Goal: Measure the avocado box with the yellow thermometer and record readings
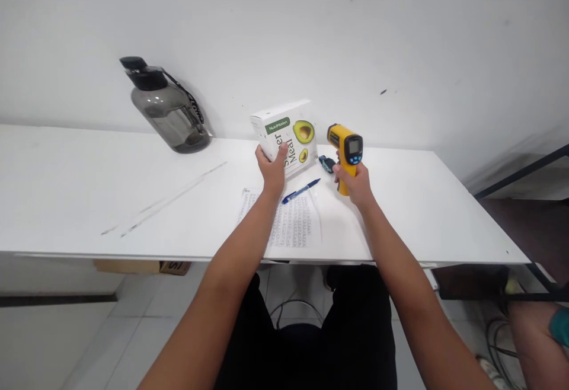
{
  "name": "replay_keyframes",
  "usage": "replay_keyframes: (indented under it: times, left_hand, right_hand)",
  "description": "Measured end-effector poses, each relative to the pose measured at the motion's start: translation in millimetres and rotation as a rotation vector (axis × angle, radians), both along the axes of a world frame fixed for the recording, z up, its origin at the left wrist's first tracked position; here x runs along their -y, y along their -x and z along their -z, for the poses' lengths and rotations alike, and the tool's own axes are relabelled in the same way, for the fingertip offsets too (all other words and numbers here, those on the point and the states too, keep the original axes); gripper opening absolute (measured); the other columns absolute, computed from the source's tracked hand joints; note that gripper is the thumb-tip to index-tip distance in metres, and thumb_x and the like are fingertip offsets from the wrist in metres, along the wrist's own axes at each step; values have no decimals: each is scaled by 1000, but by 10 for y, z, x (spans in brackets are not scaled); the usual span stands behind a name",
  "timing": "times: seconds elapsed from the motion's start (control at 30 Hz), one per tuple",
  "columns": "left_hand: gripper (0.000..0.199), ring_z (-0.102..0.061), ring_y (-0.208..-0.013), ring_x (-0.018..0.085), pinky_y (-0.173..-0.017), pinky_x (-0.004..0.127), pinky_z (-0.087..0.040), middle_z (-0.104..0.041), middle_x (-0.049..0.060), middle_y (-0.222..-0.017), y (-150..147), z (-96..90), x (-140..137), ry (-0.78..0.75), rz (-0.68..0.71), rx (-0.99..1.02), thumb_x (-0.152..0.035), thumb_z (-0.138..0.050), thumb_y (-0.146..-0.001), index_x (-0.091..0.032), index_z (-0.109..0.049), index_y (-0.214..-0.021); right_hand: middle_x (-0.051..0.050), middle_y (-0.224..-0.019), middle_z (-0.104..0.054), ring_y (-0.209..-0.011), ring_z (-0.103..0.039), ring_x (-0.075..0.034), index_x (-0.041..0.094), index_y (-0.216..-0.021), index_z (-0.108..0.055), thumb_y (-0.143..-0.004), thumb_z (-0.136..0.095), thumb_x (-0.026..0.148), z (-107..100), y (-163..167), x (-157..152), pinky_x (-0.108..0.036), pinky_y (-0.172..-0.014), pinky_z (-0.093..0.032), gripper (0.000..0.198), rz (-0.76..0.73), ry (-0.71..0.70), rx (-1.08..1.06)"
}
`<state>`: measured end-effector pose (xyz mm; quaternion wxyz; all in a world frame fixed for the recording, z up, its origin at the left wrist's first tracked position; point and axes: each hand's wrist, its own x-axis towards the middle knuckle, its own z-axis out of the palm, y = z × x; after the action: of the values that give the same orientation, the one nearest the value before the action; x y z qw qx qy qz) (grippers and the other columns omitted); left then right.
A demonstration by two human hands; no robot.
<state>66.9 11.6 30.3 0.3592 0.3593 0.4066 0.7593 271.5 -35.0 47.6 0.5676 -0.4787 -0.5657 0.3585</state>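
Observation:
My left hand (272,170) grips the lower left side of a white meal box (278,141) printed with avocados and a green label. The box stands slightly tilted near the wall. In my right hand (355,184) is a yellow infrared thermometer (345,141), held upright by its handle, its small screen and blue buttons facing me. Beside the thermometer lies a small dark item (326,163) I cannot make out, partly behind my fingers. A blue pen (301,191) rests on a sheet of paper (291,224) covered in rows of writing, which my left forearm partly hides.
A large grey translucent water bottle (166,111) with a black lid stands at the back left of the white table (178,200), near the wall. Below the table are a cardboard box (128,266) and cables (297,302). Another person's leg (531,336) shows at lower right.

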Motion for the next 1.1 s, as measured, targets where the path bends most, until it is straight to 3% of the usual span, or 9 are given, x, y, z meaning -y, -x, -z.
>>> replay_keyframes:
  times: [0.17,0.27,0.57,0.77,1.1]
  left_hand:
    - [63,-73,-113,26,-100,43,-62,-74,9,-121,-13,-63,58,-25,95,-32,-58,-89,-70,-24,-61,-115]
    - [63,-73,-111,26,-98,43,-63,-74,8,-120,-2,-97,75,-47,114,-50,-55,-91,-67,-24,-64,-115]
    - [66,-71,-116,27,-101,45,-61,-72,6,-121,51,-154,129,-122,119,-127,-56,-90,-68,-28,-62,-122]
    - [68,-70,-118,29,-99,47,-61,-71,7,-123,56,-174,196,-120,131,-158,-56,-90,-68,-29,-61,-124]
    - [74,-70,-119,31,-102,49,-60,-71,7,-122,53,-192,216,-144,104,-211,-60,-91,-65,-28,-62,-125]
  right_hand:
    - [-1,-78,-66,-74,-59,-20,22,-90,-67,-71,-75,47,-14,95,123,-36,-70,-53,32,5,-81,253]
    - [0,-79,-69,-73,-59,-19,21,-94,-68,-69,-72,40,-7,79,106,-36,-71,-53,32,12,-56,278]
    - [-3,-73,-69,-68,-62,-20,20,-86,-70,-71,-80,59,-2,22,85,-36,-65,-56,43,19,-88,193]
    - [-4,-78,-73,-73,-66,-22,22,-87,-72,-71,-81,60,7,13,84,-38,-70,-58,42,43,-168,213]
    - [-4,-78,-75,-73,-68,-23,22,-87,-71,-71,-79,59,-16,21,97,-38,-70,-57,41,42,-152,256]
